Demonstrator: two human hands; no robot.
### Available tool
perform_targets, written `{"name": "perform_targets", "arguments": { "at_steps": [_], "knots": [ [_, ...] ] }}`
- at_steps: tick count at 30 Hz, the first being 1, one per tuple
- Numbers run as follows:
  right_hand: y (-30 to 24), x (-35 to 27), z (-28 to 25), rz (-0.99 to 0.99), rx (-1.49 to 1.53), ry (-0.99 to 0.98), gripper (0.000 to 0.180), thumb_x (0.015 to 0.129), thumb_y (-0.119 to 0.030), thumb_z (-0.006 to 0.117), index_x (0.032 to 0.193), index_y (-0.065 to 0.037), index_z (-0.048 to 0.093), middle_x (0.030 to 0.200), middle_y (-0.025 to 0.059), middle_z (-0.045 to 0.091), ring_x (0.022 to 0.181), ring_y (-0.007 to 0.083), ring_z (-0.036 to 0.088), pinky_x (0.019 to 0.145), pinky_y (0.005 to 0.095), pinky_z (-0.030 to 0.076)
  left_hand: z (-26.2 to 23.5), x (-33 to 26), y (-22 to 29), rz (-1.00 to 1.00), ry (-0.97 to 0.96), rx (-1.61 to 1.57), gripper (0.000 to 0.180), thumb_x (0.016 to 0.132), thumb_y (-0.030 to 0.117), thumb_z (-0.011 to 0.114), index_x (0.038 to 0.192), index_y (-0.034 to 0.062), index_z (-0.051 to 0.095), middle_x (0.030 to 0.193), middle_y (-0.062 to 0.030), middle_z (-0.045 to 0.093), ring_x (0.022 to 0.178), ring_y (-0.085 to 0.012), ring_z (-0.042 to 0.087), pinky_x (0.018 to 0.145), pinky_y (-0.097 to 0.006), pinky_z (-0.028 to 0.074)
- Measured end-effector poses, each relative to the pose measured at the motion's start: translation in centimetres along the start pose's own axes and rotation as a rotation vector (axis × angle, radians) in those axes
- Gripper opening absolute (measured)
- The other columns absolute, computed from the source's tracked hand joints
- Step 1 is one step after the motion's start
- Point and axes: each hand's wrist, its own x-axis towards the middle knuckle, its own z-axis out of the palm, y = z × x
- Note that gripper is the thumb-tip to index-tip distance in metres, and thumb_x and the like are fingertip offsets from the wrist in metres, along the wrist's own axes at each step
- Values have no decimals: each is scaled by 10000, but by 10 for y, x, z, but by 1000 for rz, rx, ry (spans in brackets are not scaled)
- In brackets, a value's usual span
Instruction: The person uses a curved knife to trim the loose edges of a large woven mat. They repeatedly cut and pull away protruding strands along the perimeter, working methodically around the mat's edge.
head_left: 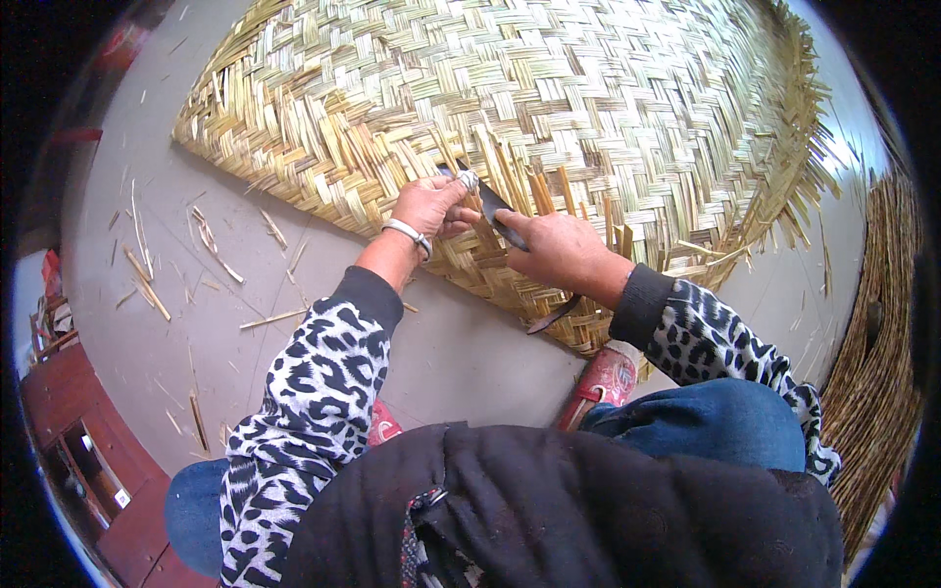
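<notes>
A large woven mat (578, 93) of pale, flat plant strips spreads before me, with loose strip ends standing up along its near edge. My right hand (564, 250) is closed on a dark, flat-bladed tool (498, 208), which lies slantwise among those ends. Close by on the left, my left hand (428, 208) has its fingers drawn together at the mat's edge. A whitish wrapping (468, 181) covers one of its fingertips. What sits between these fingers is too small to make out. Below my right wrist, a dark brown curved piece (554, 314) rests against the mat.
Cut strips (216, 245) litter the grey floor (461, 363) on the left. A bundle of long brown stalks (872, 363) stands at the far right. Dark red wooden furniture (98, 421) is at the lower left. My red shoe (610, 377) is beside the mat's near edge.
</notes>
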Motion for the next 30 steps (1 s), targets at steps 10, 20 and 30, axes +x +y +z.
{"name": "perform_targets", "arguments": {
  "at_steps": [10, 20, 30],
  "knots": [
    [-1, -1, -1, 12, -7, -11, 492, 848, -278, 615, 1319, -157, 538, 889, 178, 716, 837, 379, 701, 715, 515, 550, 8, -21, -3, -274, 55, -132, 166, 903, 161, 689, 1031, 59, 665, 856, -52, 695, 662, -155, 681, 550, -300, 562],
    [3, 1, 3, 9, -41, -4, 599, 845, -297, 624, 1425, -198, 514, 837, 193, 709, 763, 366, 703, 677, 485, 559, 10, 10, 3, -133, 217, 96, 217, 904, 191, 706, 966, -11, 656, 800, -121, 700, 628, -220, 721, 471, -291, 554],
    [-4, -38, -16, 3, -66, -108, 586, 844, -276, 609, 1408, -153, 508, 786, 207, 688, 736, 389, 688, 681, 509, 546, -1, -3, -16, 334, 381, 1148, 392, 789, 450, 786, 755, 85, 644, 716, -114, 683, 670, -303, 666, 627, -434, 503]
  ]
}}
